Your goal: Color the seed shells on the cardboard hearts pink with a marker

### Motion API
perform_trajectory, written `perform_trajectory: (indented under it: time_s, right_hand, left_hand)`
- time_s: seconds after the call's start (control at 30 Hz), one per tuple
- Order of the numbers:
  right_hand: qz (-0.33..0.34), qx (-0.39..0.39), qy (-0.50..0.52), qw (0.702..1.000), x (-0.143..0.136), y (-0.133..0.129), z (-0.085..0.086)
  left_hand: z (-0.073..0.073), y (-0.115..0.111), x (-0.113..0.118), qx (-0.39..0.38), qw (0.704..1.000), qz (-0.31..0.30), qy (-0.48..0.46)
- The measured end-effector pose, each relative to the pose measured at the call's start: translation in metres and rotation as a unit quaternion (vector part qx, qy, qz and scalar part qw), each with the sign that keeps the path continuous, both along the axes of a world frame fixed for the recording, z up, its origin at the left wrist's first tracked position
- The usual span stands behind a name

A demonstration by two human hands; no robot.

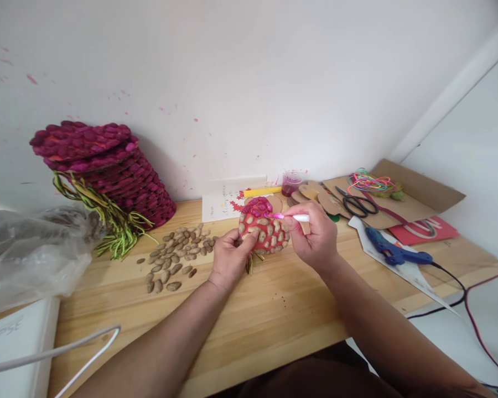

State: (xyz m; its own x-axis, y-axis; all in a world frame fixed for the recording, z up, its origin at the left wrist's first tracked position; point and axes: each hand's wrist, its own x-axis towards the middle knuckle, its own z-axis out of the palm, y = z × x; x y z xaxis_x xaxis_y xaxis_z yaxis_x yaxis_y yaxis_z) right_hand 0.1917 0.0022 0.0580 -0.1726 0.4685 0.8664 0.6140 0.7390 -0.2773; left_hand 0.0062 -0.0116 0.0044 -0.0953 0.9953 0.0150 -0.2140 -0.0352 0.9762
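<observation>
My left hand (232,255) grips the lower left edge of a round red piece (279,239) covered with peanuts, its thumb on top. The peanuts along the upper left of the piece are bright magenta; the others are plain tan. Between the thumb and fingers of my right hand (315,235) is a thin white brush (301,218), its pink tip touching the piece near the magenta peanuts. Behind the piece stands a small clear cup (291,183) with dark pink liquid. Loose peanuts (178,249) lie on the table to the left.
A stack of magenta peanut-covered pieces (112,166) leans at the back left, beside a plastic bag (33,260). Scissors (359,205), a blue glue gun (394,250) and an open cardboard box (419,190) lie right on the wooden table (249,331). Cables cross the lower left and right.
</observation>
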Motion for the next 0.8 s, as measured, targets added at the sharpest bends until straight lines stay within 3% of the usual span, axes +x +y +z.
perform_trajectory:
  time_s: [0.8]
  right_hand:
    - [-0.003,0.035,-0.064,0.997,-0.0007,0.0004,0.0004]
  left_hand:
    - [-0.0049,0.0027,-0.0005,0.014,0.999,0.018,0.026]
